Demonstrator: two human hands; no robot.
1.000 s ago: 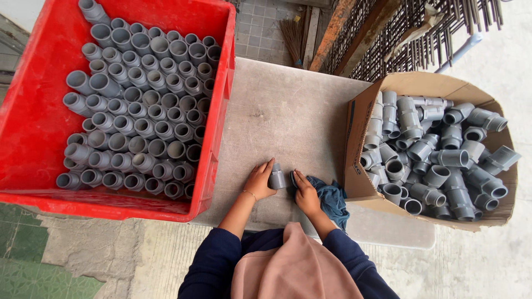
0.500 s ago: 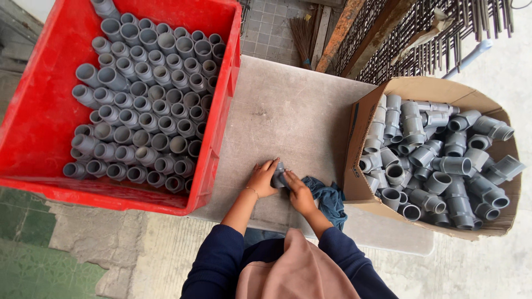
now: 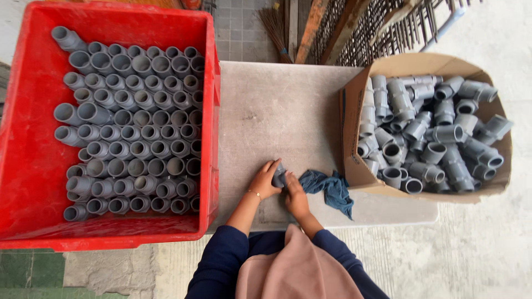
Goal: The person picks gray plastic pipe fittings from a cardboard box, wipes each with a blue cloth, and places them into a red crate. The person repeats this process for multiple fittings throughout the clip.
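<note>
1. Head view, the held thing: a short grey pipe fitting [image 3: 279, 176] sits between the two hands at the near edge of the desk [image 3: 277, 111], just above its surface; whether it touches the desk cannot be told.

2. Head view, the key relation: the fitting lies to the right of the left hand [image 3: 265, 180] and up and to the left of the right hand [image 3: 295, 197]. The left fingers [image 3: 272, 166] wrap over its top and near side, clamped on it. The right hand presses against its lower right side; its fingers are closed on the fitting too, though how firmly cannot be told. Both hands are in contact, so neither is nearer. The fitting's long axis seems to run roughly away from the person, tilted a little; most of it is hidden by the fingers.

3. Head view, surroundings: a blue rag [image 3: 328, 188] lies crumpled on the desk just beside the right hand, touching the cardboard box [image 3: 354, 111] of loose grey fittings. To the left stands a red crate [image 3: 27, 138] with grey fittings set upright in rows.

4. Against the earlier frames: the hands stay at the same spot on the near desk edge, still closed on the fitting. The rag, box and crate have not moved; only the camera's framing shifts slightly.
</note>
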